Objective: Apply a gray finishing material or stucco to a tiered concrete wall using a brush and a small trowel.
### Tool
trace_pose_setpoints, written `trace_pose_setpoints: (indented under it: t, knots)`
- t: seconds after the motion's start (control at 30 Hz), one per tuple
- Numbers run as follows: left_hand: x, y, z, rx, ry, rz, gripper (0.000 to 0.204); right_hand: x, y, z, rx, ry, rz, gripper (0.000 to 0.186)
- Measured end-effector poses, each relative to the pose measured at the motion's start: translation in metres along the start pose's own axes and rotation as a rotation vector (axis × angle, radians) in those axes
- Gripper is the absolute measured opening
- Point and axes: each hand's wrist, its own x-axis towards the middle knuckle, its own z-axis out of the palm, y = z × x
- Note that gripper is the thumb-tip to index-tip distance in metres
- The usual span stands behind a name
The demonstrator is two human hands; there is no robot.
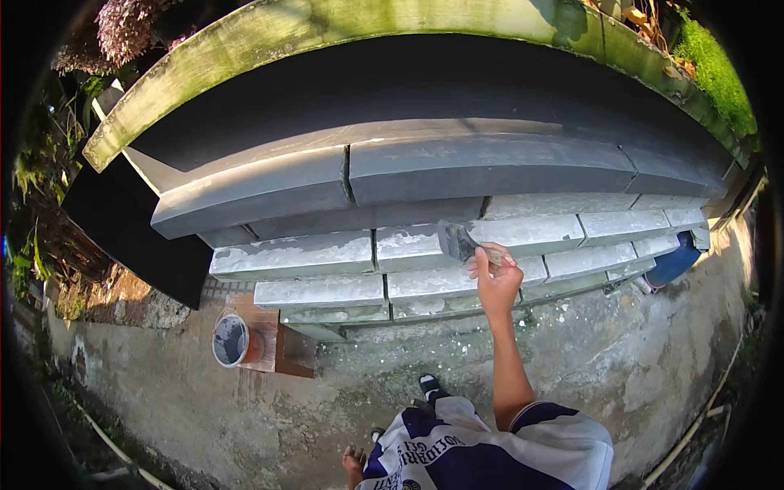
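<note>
My right hand (496,278) grips the handle of a paintbrush (456,242) whose wide, grey-coated bristles are against the middle concrete ledge (531,233), just left of my fingers. That ledge is pale with patchy grey. The ledge above it (490,167) is evenly dark grey, and the one below (318,290) is whitish and mottled. My left hand (354,459) hangs low beside my shorts, small in view, fingers loosely apart with nothing in them. An orange bucket (249,347) with grey paint inside sits on a wooden block (296,351) to the left.
Mossy slab (327,28) curves along the top, with plants (122,24) behind. A dark sheet (122,229) stands at the left, and a blue object (676,260) is at the ledges' right end. Under my sandalled feet lies stained concrete ground (588,351); a pale pipe (686,437) edges it.
</note>
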Motion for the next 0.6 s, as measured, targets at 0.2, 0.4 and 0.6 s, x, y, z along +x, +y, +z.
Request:
trace_pose_setpoints:
  t: [0.2, 0.4, 0.6]
  knots:
    - [-0.007, -0.007, 0.002, 0.017, 0.011, -0.007, 0.039, 0.037, -0.147, -0.021, -0.315, -0.165, -0.88, 0.018]
    - [-0.001, 0.002, 0.0, 0.025, -0.027, 0.018, 0.043, 0.107, -0.209, 0.054, -0.92, -0.301, -1.068, 0.02]
    - [0.007, -0.001, -0.016, -0.066, -0.018, 0.019, 0.035, 0.13, -0.172, 0.157, -0.937, -0.695, -1.072, 0.023]
